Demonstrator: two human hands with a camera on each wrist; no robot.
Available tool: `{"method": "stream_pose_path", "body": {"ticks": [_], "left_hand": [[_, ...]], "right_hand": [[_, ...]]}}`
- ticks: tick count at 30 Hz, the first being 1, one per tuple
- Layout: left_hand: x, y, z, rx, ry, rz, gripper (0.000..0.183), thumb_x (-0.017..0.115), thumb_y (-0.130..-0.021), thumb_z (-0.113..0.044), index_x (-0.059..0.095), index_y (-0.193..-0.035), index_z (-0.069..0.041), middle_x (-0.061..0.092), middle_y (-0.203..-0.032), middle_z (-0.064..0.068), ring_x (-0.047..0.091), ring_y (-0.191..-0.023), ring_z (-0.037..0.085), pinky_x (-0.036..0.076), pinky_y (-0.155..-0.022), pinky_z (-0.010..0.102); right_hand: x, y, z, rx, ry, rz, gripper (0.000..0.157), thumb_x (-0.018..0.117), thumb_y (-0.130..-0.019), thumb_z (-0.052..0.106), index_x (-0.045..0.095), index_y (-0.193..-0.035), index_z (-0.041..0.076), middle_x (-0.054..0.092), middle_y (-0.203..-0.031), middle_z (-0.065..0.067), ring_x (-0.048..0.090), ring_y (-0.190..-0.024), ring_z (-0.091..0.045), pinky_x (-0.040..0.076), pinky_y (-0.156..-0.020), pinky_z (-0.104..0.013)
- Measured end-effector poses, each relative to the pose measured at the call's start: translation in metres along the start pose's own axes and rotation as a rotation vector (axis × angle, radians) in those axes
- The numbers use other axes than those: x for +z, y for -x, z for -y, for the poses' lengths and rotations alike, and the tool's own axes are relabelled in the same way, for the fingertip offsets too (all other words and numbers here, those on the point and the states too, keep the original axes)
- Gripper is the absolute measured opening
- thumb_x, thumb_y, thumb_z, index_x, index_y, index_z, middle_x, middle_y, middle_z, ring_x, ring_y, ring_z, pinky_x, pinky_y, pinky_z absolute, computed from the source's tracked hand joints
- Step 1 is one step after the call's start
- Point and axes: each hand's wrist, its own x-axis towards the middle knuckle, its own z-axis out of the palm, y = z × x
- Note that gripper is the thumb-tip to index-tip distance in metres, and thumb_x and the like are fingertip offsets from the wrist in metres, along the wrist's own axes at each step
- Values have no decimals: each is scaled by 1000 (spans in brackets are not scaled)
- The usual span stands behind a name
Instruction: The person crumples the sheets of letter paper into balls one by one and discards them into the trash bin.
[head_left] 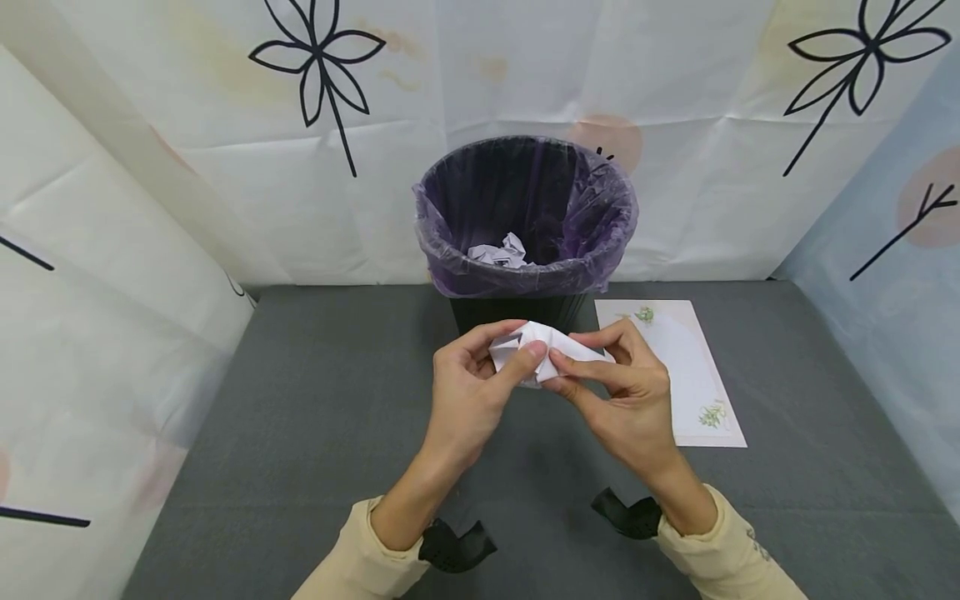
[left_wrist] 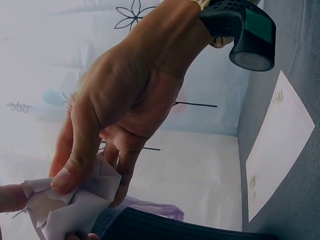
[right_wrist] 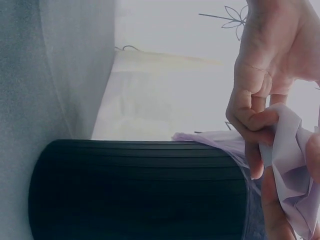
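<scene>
Both hands hold one partly crumpled, folded sheet of white paper (head_left: 551, 343) in front of the bin, above the table. My left hand (head_left: 474, 379) grips its left side, thumb on the near face and fingers behind. On the other side, my right hand (head_left: 626, 387) pinches the paper between thumb and fingers. Creases and folded corners show on the paper (left_wrist: 82, 210) in the left wrist view. In the right wrist view the fingers of both hands wrap around the paper (right_wrist: 290, 165), beside the bin's rim.
A black bin (head_left: 510, 312) with a purple plastic liner (head_left: 603, 225) stands at the back of the table (head_left: 322, 433). Crumpled white paper (head_left: 498, 252) lies inside it. Right of the hands lies a flat sheet with green plant prints (head_left: 701, 367). Patterned cloth walls (head_left: 360, 217) surround the table.
</scene>
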Motion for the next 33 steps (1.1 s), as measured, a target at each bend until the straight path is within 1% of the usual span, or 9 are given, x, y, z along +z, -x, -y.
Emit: {"method": "stream_pose_path", "body": {"ticks": [4,7,12,18,20,23,26,30,33], "left_hand": [[-1,-1,-1,19,6,7,32,73,-89,4,66,-119,12,69,-109,23,68,-90,21,58,-76,24],[-1,-2,0,50,-22,4,36,74,-87,6,64,-121,13,69,-111,23,69,-92,21,58,-77,25],[-2,-1,1,116,-92,-16,40,76,-86,6,62,-123,12,70,-115,22,70,-98,25,58,-81,27],[0,-1,5,180,-122,-38,40,77,-85,6,60,-122,11,71,-113,21,71,-98,25,59,-81,28],[1,0,5,152,-106,-59,43,78,-84,4,59,-123,9,72,-110,20,72,-95,25,59,-78,28],[3,1,3,62,-33,-82,51,80,-84,1,57,-129,8,73,-110,19,73,-95,25,59,-77,28],[4,2,1,-1,44,-60,55,79,-85,-1,56,-134,9,71,-114,19,72,-99,25,59,-81,29],[3,2,0,7,76,-2,51,77,-86,-1,58,-133,9,71,-114,20,70,-97,22,58,-82,28],[2,2,-1,24,64,13,52,77,-86,0,57,-134,8,72,-112,20,70,-95,20,58,-80,28]], "right_hand": [[0,0,2,49,-132,-14,29,87,-79,12,78,-100,-7,57,-100,-21,65,-96,-22,57,-83,-23],[0,1,4,98,-212,-22,30,87,-77,3,76,-101,-12,57,-101,-20,65,-94,-23,59,-81,-29],[0,2,5,157,-178,-23,28,87,-76,-3,76,-100,-11,57,-97,-19,65,-93,-20,59,-79,-31],[1,3,5,154,-188,-32,28,86,-76,-8,75,-101,-12,58,-93,-17,66,-91,-20,60,-75,-30],[1,3,6,149,-205,-45,29,85,-76,-8,75,-102,-13,59,-93,-16,66,-90,-20,60,-74,-28],[1,3,6,145,-236,-64,30,85,-76,-9,74,-104,-13,60,-95,-15,66,-90,-20,60,-73,-27],[1,3,6,141,-264,-75,33,85,-75,-10,73,-105,-13,61,-96,-13,65,-91,-21,60,-74,-28],[1,2,5,136,-288,-67,35,85,-74,-10,73,-107,-13,61,-99,-13,63,-93,-22,60,-76,-30],[0,1,6,141,-322,-44,34,84,-75,-11,72,-107,-14,60,-103,-16,62,-97,-23,60,-77,-30]]}}
